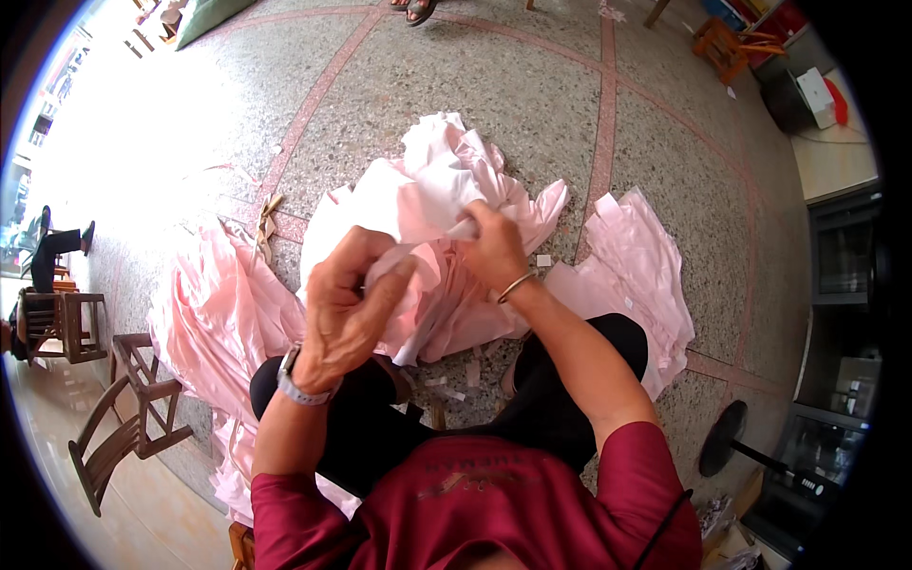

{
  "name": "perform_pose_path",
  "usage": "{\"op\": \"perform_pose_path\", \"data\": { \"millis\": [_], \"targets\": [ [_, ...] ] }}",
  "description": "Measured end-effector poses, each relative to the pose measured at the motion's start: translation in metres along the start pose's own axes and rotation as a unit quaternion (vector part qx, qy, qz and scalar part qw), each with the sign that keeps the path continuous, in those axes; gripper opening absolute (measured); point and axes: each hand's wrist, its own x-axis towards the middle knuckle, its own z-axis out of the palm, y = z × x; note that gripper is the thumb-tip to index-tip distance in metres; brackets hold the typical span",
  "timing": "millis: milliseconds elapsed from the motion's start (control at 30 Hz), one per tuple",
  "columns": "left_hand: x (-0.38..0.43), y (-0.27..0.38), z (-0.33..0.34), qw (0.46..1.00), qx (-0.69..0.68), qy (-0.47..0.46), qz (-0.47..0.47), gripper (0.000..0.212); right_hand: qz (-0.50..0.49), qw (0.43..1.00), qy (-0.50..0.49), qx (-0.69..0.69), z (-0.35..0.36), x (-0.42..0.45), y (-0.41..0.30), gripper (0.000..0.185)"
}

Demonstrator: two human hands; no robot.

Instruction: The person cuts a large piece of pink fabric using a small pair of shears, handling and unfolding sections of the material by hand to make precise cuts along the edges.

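Pale pink fabric (pixel 427 203) lies bunched on the floor between and beyond my knees. Above it, my left hand (pixel 356 299), with a watch at the wrist, pinches a thin pale piece of the material between thumb and fingers. My right hand (pixel 491 246), wearing a bangle, grips a whitish bit of it a little farther off. A strip of the material seems to run between the two hands. Another pink heap (pixel 221 292) spreads by my left knee, and a flatter pink pile (pixel 630 271) lies beyond my right knee.
Small pale scraps (pixel 452 392) lie on the speckled floor between my feet. A wooden chair (pixel 146 399) stands at the left, with a seated person farther off. A black round-based stand (pixel 723 438) is at the right, near dark cabinets (pixel 844 253). A person's sandalled feet (pixel 419 11) show at the top.
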Motion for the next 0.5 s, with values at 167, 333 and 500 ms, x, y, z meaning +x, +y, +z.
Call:
{"op": "perform_pose_path", "data": {
  "millis": [167,333,500],
  "targets": [
    [-0.004,-0.015,-0.040,0.996,0.030,0.085,-0.018,0.009,-0.022,0.996,0.080,-0.024,-0.048,0.027,0.010,0.012],
    [-0.006,-0.026,-0.056,0.986,0.050,0.154,-0.032,0.010,-0.093,0.991,0.062,0.068,-0.097,0.022,-0.010,0.014],
    [0.005,-0.020,-0.070,0.974,-0.133,0.176,0.052,0.012,-0.175,0.966,0.051,0.182,-0.141,0.000,-0.051,0.010]
  ]
}}
